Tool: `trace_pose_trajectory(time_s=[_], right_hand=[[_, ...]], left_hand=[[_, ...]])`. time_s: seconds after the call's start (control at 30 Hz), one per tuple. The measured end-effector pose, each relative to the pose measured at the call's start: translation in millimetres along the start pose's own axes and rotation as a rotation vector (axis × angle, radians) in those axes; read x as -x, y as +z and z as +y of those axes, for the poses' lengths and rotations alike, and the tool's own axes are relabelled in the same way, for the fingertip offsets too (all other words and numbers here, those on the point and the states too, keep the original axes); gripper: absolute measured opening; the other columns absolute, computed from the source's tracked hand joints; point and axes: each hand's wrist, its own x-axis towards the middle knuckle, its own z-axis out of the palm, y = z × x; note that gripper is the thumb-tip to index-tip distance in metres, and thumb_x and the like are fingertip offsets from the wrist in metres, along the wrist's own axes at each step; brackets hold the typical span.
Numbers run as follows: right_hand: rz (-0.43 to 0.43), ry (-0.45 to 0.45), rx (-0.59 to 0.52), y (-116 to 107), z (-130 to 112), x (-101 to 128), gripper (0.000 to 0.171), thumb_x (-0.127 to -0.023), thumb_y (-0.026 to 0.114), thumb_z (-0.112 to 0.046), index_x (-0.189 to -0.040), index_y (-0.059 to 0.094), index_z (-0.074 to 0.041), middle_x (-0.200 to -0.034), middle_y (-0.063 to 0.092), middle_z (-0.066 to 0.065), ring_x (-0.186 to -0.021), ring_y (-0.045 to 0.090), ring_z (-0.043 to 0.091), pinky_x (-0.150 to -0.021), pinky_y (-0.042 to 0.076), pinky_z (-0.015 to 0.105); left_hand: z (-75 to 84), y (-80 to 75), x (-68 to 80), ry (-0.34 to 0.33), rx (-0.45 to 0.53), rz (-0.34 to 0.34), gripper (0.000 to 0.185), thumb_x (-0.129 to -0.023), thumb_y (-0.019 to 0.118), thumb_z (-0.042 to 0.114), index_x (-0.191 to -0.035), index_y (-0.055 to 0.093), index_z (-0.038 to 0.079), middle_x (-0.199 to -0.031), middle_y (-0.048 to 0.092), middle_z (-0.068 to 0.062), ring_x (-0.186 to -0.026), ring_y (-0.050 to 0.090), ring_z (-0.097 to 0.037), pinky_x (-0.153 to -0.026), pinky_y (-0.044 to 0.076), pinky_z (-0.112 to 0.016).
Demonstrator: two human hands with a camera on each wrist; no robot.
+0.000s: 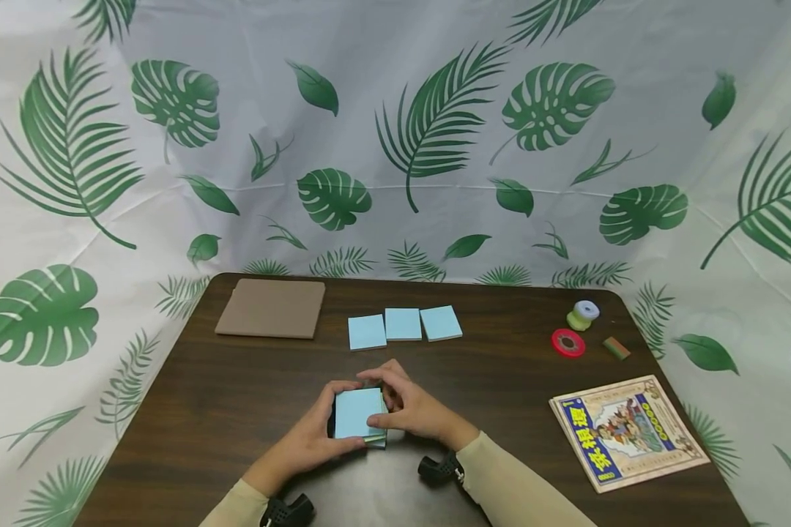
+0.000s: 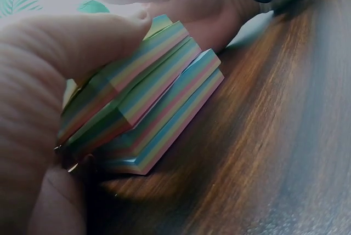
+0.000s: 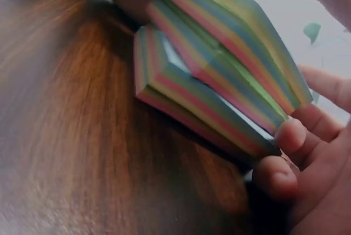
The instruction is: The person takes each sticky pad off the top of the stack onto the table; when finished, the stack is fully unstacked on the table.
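A stack of sticky note pads, pale blue on top, sits low over the table in front of me. Its sides show coloured stripes in both wrist views, and the pads are not squared up: the upper ones lie offset from the lower ones. My left hand grips the left side, thumb along the near edge. From the right, my right hand holds the stack with its thumb over the top pad and curled fingers at the side. Beyond the hands, three light blue sticky note pads lie in a row.
A brown flat board lies at the back left. On the right are a spool-like roll, a red ring-shaped roll, a small eraser-like block and an illustrated book. A leaf-print curtain hangs behind the table.
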Motion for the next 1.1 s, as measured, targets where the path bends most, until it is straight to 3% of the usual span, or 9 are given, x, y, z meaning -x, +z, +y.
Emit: trace_pose_trajectory(time_s=[0.17,0.5,1.1], right_hand=[[-0.046,-0.003,0.042,1.1,0.1,-0.5,0.075,-0.092,0.091,-0.031,-0.157,0.053,-0.033,-0.130,0.047,0.000,-0.088,0.044,0.014,-0.074,0.040,0.019],[-0.064,0.045,0.093,-4.2,0.2,-2.2,0.071,-0.090,0.092,-0.038,-0.152,0.058,-0.034,-0.121,0.052,-0.002,-0.088,0.048,0.009,-0.074,0.045,0.019],[-0.060,0.124,-0.018,-9.5,-0.2,-2.1,0.054,-0.091,0.092,-0.028,-0.136,0.062,-0.022,-0.109,0.058,0.002,-0.082,0.054,0.006,-0.071,0.049,0.020]], left_hand=[[0.7,-1.4,1.3,-0.035,0.020,-0.022,0.076,-0.096,0.087,0.029,-0.151,0.037,0.017,-0.150,0.051,-0.017,-0.113,0.058,-0.017,-0.092,0.053,-0.030],[0.5,-0.4,1.1,-0.067,-0.015,-0.015,0.082,-0.093,0.089,0.030,-0.154,0.035,0.018,-0.146,0.053,-0.018,-0.114,0.057,-0.021,-0.093,0.049,-0.030],[3.7,0.0,0.0,-0.094,-0.042,-0.013,0.096,-0.093,0.089,0.034,-0.165,0.027,0.017,-0.145,0.054,-0.014,-0.117,0.056,-0.022,-0.097,0.046,-0.030]])
